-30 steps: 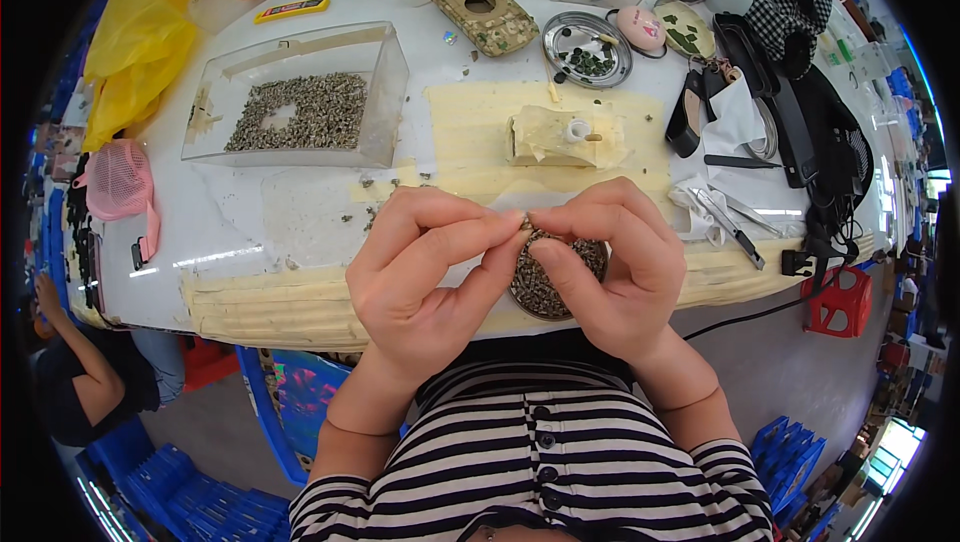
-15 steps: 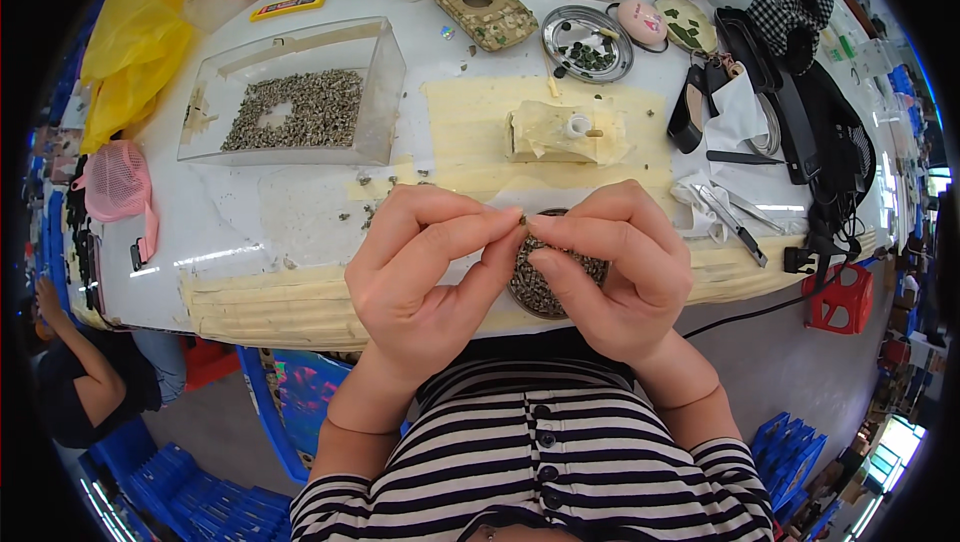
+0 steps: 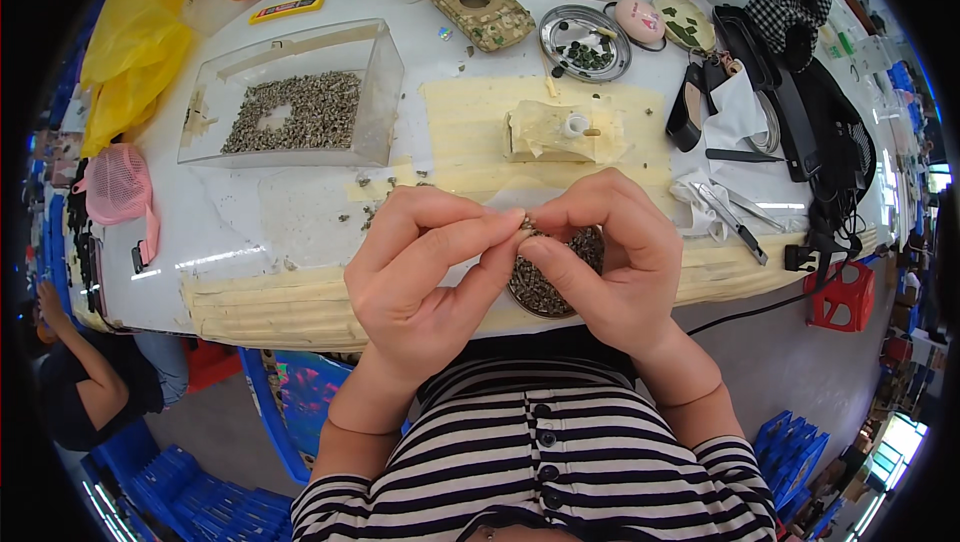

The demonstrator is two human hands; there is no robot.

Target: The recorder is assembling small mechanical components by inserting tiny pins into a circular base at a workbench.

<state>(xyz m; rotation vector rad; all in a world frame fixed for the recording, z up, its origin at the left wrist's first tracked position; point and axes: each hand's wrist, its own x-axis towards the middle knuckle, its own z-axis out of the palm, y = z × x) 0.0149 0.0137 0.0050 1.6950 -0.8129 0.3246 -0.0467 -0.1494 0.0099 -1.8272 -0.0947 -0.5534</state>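
My left hand [image 3: 430,277] is pinched, with its thumb and forefinger tips meeting those of my right hand [image 3: 615,262]. A tiny brownish piece [image 3: 526,227] shows between the fingertips; its kind is too small to make out. Both hands hover over a round dish [image 3: 545,314] near the table's front edge. Small grey-brown parts [image 3: 550,287] fill the dish, and my right hand covers some of it. Beyond the hands stands a block wrapped in cream tape [image 3: 545,137], with a white ring and a short peg on top.
A clear box [image 3: 385,132] of similar small parts stands left. Behind are a camouflage-patterned model part [image 3: 478,4] and a metal plate [image 3: 625,67] with dark green pieces. Tweezers and a knife [image 3: 730,217] lie right. A person [image 3: 95,392] sits far left.
My right hand has shifted slightly, its thumb rising toward the forefinger at the pinch. My left hand stays nearly in place.
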